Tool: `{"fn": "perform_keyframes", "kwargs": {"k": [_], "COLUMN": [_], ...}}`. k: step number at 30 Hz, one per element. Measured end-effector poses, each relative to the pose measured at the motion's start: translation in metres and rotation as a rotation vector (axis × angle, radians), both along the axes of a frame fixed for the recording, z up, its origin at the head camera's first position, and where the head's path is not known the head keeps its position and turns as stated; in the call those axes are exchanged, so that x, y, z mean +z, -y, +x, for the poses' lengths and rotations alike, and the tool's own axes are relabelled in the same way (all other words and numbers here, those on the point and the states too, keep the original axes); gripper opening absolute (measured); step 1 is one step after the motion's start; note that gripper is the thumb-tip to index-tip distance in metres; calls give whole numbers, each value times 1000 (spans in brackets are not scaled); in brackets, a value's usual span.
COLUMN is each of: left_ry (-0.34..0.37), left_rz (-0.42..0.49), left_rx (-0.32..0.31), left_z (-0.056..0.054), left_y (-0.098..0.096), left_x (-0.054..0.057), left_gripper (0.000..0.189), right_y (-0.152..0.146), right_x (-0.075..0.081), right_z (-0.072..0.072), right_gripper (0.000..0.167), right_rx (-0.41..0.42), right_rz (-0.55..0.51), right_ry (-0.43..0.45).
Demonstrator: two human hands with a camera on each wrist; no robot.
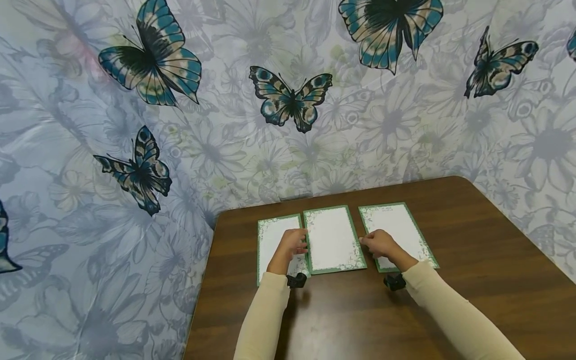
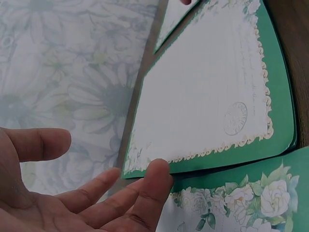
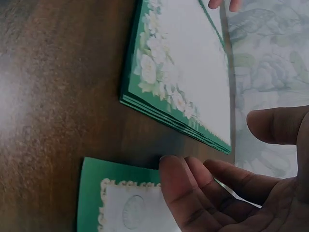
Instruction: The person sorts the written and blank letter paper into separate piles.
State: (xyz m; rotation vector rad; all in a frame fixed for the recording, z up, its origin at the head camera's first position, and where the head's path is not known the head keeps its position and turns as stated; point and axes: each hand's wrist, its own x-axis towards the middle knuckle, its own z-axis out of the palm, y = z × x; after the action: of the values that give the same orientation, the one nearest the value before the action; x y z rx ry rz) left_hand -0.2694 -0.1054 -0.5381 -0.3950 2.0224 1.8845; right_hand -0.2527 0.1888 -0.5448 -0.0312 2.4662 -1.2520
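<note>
Loosely spread, the left hand [image 1: 293, 242] at nine o'clock and right hand [image 1: 381, 243] at three should square that floral-bordered paper stack [image 1: 334, 239] evenly.

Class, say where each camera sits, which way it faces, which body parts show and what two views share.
Head: on the head, facing forward and down at table and wall; left hand and right hand show.
Left wrist: on that wrist, facing the middle stack; left hand shows, right-hand fingertip at top.
Right wrist: on that wrist, facing the stack's other side; right hand shows, left-hand fingertips at top.
Both wrist views share that stack.
</note>
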Motion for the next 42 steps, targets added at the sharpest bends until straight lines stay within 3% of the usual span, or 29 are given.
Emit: {"fn": "perform_keyframes", "kwargs": {"k": [1,16,23,35,37,42], "left_ry": [4,31,3,-33,-44,-101], "left_rz": [2,17,38,66,45,-108], "left_rx": [-6,-49,-59,18,15,-36], "left_z": [2,-5,-5,-13,-12,-7], "left_y": [0,-2,-4,-12,-15,-21], "left_x": [4,-1,0,-13,-16,-21], "left_gripper": [61,58,55,51,53,56], "right_y": [0,6,8,10,11,12], "right_x": [-1,-2,-3,-8,-10,-13], "right_z": [-1,-4,-3,-2,-2,-2], "right_gripper": [42,42,46,44,44,45], "right_rx": [-4,-29,-31,-59,-60,-52], "right_rz": [5,-10,-19,-18,-16,2], "right_ry": [-6,-7,-6,10,7,-10]}}
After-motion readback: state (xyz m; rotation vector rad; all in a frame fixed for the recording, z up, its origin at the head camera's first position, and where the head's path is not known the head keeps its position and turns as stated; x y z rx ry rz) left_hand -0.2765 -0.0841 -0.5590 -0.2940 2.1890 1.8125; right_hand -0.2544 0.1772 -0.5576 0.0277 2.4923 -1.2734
